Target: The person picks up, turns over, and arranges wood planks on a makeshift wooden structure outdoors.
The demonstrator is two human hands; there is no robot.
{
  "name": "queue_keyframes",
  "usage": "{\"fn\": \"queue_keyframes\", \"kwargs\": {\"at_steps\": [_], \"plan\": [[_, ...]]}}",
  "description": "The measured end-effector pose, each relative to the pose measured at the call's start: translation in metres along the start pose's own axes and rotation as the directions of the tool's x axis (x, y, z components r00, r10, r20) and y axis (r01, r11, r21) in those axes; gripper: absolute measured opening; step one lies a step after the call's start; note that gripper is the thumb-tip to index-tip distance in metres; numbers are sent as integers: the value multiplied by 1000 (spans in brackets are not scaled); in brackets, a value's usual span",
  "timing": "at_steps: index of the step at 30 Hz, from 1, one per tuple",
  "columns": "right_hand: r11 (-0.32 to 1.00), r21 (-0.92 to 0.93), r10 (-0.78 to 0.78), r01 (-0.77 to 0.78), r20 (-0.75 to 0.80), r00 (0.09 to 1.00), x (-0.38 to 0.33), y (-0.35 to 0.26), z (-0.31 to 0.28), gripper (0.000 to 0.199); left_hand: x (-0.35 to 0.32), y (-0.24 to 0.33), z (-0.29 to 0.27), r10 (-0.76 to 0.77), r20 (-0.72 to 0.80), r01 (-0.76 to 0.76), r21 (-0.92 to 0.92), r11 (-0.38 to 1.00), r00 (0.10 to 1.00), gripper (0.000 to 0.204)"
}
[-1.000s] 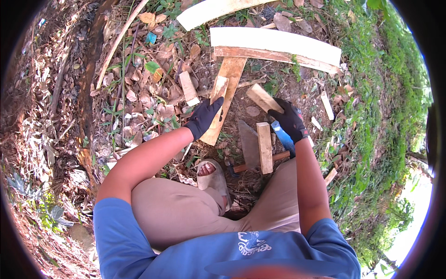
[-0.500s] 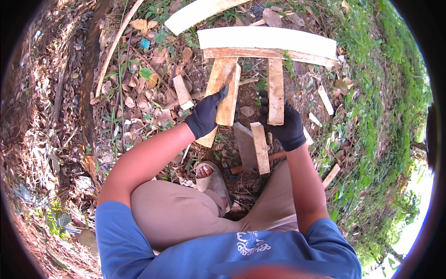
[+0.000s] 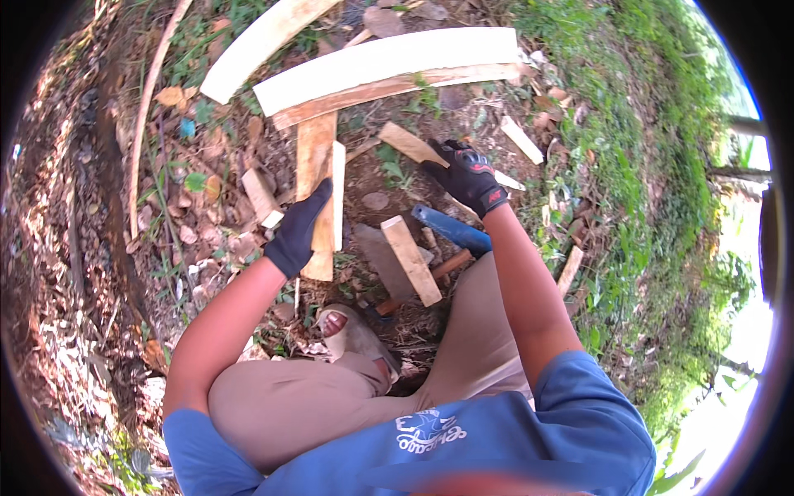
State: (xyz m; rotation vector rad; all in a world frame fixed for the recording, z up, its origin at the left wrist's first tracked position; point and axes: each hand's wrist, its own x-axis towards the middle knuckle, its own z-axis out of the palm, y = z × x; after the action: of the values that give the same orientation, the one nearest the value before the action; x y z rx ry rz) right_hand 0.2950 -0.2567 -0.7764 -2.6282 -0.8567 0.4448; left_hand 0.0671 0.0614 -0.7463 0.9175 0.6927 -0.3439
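Wears dark gloves on both hands. Holds a short wood block in the right hand, with the fingers clamped on its lower right end and the other end pointing up and to the left. Rests the left hand on a flat board, with the fingertips right by a narrow stick along the board's right side. Cannot tell about a tight or loose hold with the left fingers. Has a big curved beam at the board's top end, and a pale curved plank up to the left. Has a spare block near the knees, lying over a gray sheet, close to a hammer and a blue thing.
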Motion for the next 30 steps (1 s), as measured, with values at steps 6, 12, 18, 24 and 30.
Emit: {"fn": "queue_keyframes", "kwargs": {"at_steps": [6,12,18,24,30], "plan": [[802,104,595,-588,-235,769,15,144,-36,63,2,-21,4,64,-155,-28,220,975,986,51],[870,-234,427,-434,-83,900,38,227,-9,71,-18,-9,11,166,-144,-77,484,872,976,65],[926,230,360,-299,-308,880,21,215,-41,61,-15,-6,2,179,-114,-104,480,871,977,68],[243,970,336,-19,-66,940,-30,32,-55,57,-4,-8,3,456,-37,-262,776,574,889,63],[774,628,133,86,-294,947,-43,-182,4,68,-2,-14,32,579,100,-375,846,378,809,48]]}}
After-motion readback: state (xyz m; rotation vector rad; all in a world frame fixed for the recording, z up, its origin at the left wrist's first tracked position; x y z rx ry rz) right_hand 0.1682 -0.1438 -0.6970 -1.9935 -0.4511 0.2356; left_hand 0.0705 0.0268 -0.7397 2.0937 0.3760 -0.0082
